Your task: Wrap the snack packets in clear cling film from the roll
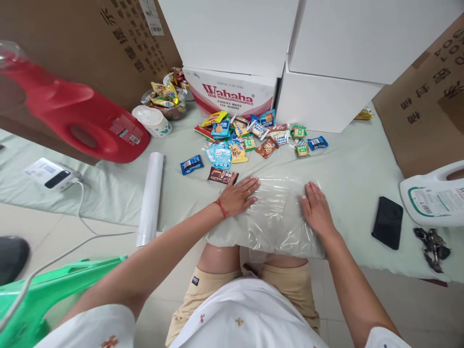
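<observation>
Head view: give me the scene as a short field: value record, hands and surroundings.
left grip: open, palm down on clear plastic, left side
right grip: open, palm down, right side
plastic form: wrinkled; sheet or bag unclear
beyond plastic: loose wrapped snacks, then Wahaha carton
left of plastic: pale roll
right of plastic: black phone, keys
</observation>
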`<state>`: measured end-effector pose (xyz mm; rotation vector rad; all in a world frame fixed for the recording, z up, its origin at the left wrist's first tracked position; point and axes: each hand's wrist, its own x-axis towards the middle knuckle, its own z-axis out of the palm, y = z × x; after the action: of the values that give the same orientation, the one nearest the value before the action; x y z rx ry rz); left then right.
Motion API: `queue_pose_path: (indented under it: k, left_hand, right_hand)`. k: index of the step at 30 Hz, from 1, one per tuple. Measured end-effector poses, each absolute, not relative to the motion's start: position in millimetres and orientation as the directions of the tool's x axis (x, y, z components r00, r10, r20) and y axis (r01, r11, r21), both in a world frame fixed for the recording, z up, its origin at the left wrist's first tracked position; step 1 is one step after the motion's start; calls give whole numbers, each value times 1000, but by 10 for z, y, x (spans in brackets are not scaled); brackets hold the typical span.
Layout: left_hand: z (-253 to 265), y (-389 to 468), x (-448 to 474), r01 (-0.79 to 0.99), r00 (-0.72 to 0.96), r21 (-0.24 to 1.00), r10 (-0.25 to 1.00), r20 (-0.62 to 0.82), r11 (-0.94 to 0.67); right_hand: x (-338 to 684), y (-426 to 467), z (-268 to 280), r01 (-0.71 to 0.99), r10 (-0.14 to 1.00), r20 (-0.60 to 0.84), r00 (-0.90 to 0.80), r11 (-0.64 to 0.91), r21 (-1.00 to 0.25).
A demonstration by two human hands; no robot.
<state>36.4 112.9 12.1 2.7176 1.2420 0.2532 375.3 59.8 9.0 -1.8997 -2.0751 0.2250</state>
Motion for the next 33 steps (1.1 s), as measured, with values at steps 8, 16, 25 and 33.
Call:
queue_pose_path:
  k: [8,16,25,33]
  left_hand:
    - [137,1014,383,732,643,207,759,105,-649]
    - [176,989,382,733,638,212,761,117,-647]
    - [143,993,366,708,638,275,756,146,-650]
    - [164,983,365,704,630,309,764,144,-639]
  right_hand:
    - [3297,1672,667,924,934,144,-328,349,-155]
    - [2516,2654,811,853,847,-119,-518,522,-5]
    - [2801,2414,917,941,915,-236,-327,292,-171]
    - [676,3224,1100,669,681,130,-721,732,-127]
